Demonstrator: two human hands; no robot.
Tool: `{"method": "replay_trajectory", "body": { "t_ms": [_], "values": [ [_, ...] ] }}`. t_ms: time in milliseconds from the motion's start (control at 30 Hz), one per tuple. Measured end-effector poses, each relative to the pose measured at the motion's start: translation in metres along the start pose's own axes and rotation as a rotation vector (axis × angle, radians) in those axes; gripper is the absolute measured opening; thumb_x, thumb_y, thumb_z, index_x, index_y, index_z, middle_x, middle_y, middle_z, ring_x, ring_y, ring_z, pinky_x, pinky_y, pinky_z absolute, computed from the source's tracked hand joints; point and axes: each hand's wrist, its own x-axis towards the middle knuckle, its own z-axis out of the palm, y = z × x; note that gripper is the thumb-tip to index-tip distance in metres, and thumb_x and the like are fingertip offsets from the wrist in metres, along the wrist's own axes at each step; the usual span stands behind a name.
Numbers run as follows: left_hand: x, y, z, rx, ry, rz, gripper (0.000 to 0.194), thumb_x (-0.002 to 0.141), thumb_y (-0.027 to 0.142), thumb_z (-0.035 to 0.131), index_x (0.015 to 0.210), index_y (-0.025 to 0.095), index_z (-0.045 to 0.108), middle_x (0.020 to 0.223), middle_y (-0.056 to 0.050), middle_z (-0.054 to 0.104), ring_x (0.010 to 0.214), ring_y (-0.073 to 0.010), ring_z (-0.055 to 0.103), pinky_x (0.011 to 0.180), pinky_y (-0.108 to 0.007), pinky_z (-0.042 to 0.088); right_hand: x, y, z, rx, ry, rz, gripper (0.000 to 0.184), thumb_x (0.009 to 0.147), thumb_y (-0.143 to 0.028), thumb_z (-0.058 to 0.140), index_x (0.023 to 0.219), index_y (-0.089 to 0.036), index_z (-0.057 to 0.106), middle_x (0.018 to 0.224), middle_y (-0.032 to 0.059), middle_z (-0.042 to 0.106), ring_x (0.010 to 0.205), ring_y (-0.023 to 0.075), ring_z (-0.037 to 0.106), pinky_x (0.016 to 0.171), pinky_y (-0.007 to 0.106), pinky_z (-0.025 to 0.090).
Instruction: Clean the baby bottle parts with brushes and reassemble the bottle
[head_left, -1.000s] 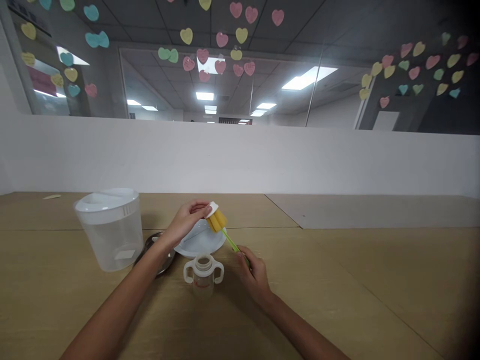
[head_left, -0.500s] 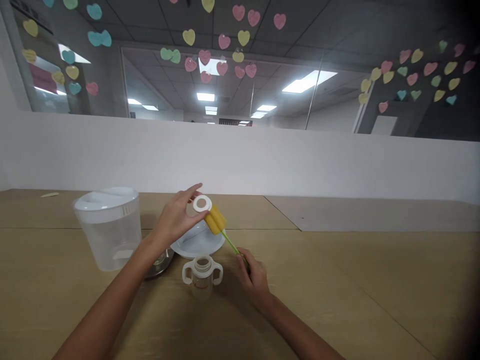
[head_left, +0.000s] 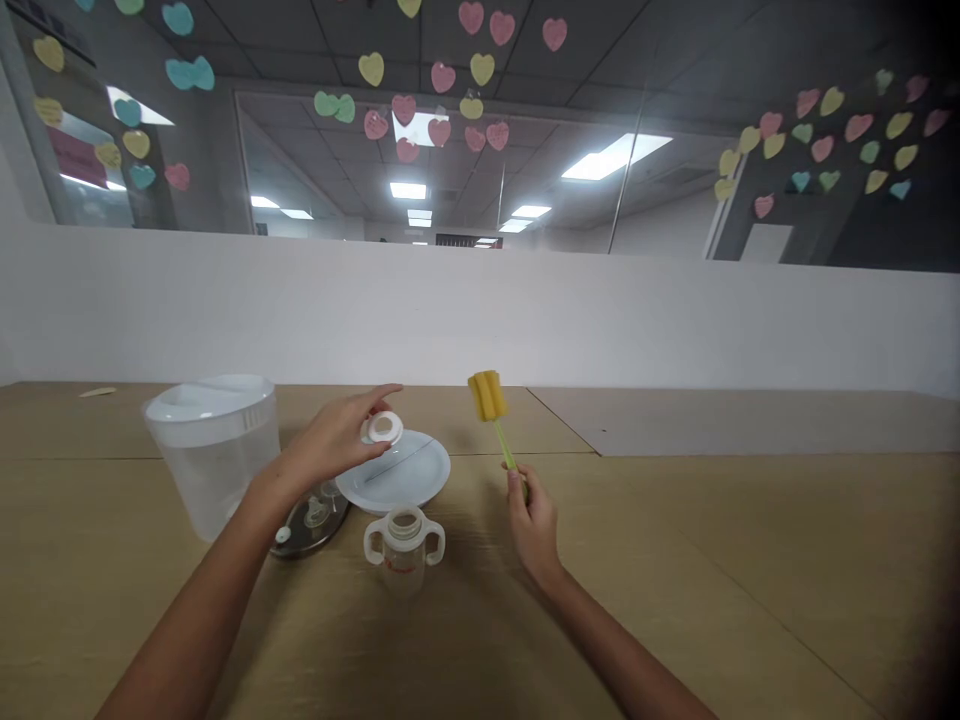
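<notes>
Left of centre, we are pinching a white ring (head_left: 397, 430) (left hand (head_left: 330, 430)); right of centre, we are gripping a yellow sponge brush (head_left: 488, 396) (right hand (head_left: 535, 520)); slackening fingers (head_left: 367, 453) could be dropping the ring

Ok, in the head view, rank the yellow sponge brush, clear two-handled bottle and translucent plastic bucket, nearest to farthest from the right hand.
1. Yellow sponge brush: held in the right hand.
2. Clear two-handled bottle: upright, left of that hand.
3. Translucent plastic bucket: at far left.
</notes>
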Motion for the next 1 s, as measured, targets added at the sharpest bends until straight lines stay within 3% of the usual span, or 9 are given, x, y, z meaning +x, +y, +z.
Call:
{"method": "replay_trajectory", "body": {
  "t_ms": [133, 267, 500, 667, 833, 900, 1000],
  "values": [
    [-0.003, -0.036, -0.003, 0.178, -0.219, -0.202, 0.058, 0.066, 0.018, 0.059, 0.123, 0.021, 0.049, 0.114, -0.006, 0.062, 0.108, -0.0226, 0.054, 0.089, -0.031, 0.041, 0.003, 0.004, 0.0, 0.043, 0.009, 0.037, 0.038, 0.09, -0.045, 0.036, 0.092, -0.013, 0.056, 0.056, -0.004, 0.039, 0.048, 0.0105, 0.037, 0.046, 0.021, 0.031],
    [-0.004, -0.067, 0.004, 0.256, -0.484, -0.466, 0.048, 0.051, 0.017, 0.07, 0.098, 0.017, 0.063, 0.102, -0.009, 0.067, 0.095, -0.0256, 0.061, 0.076, -0.03, 0.046, -0.002, 0.006, 0.004, 0.025, -0.016, -0.011, 0.037, 0.089, -0.044, 0.037, 0.091, -0.013, 0.058, 0.059, -0.002, 0.046, 0.049, 0.0109, 0.039, 0.048, 0.021, 0.033],
    [-0.003, -0.09, 0.033, 0.212, -0.607, -0.603, 0.045, 0.04, 0.013, 0.072, 0.085, 0.015, 0.066, 0.082, -0.013, 0.07, 0.071, -0.0282, 0.066, 0.059, -0.032, 0.049, -0.003, 0.007, 0.003, 0.069, -0.002, 0.011, 0.036, 0.09, -0.043, 0.038, 0.094, -0.013, 0.058, 0.066, 0.0006, 0.053, 0.055, 0.0124, 0.045, 0.052, 0.022, 0.036],
    [-0.007, -0.09, 0.05, 0.144, -0.642, -0.624, 0.028, 0.041, 0.015, 0.072, 0.067, 0.017, 0.065, 0.07, -0.008, 0.07, 0.061, -0.0235, 0.064, 0.053, -0.028, 0.048, -0.002, 0.005, 0.003, 0.076, -0.009, -0.003, 0.036, 0.089, -0.043, 0.038, 0.092, -0.013, 0.059, 0.069, 0.0018, 0.056, 0.059, 0.0132, 0.049, 0.056, 0.022, 0.038],
    [-0.005, -0.077, 0.035, 0.241, -0.582, -0.581, 0.027, 0.042, 0.017, 0.075, 0.067, 0.015, 0.066, 0.078, -0.012, 0.07, 0.075, -0.0294, 0.065, 0.063, -0.032, 0.048, -0.004, 0.007, 0.005, 0.09, -0.022, 0.012, 0.036, 0.09, -0.043, 0.038, 0.092, -0.013, 0.058, 0.062, -0.0008, 0.05, 0.053, 0.0118, 0.043, 0.052, 0.022, 0.035],
    [-0.002, -0.063, 0.023, 0.3, -0.493, -0.536, 0.028, 0.054, 0.028, 0.071, 0.079, 0.015, 0.067, 0.092, -0.015, 0.069, 0.089, -0.0316, 0.062, 0.072, -0.034, 0.047, -0.004, 0.008, 0.006, 0.106, -0.02, 0.031, 0.037, 0.089, -0.044, 0.038, 0.092, -0.013, 0.058, 0.063, -0.0008, 0.049, 0.054, 0.0118, 0.042, 0.051, 0.022, 0.034],
    [-0.002, -0.028, 0.014, 0.154, -0.424, -0.349, 0.041, 0.078, 0.05, 0.046, 0.104, 0.022, 0.062, 0.106, -0.008, 0.065, 0.097, -0.0234, 0.06, 0.079, -0.03, 0.044, -0.004, 0.007, 0.007, 0.132, -0.026, 0.051, 0.037, 0.089, -0.044, 0.039, 0.091, -0.013, 0.058, 0.066, 0.0005, 0.051, 0.057, 0.0122, 0.044, 0.051, 0.021, 0.034]
  ]
}}
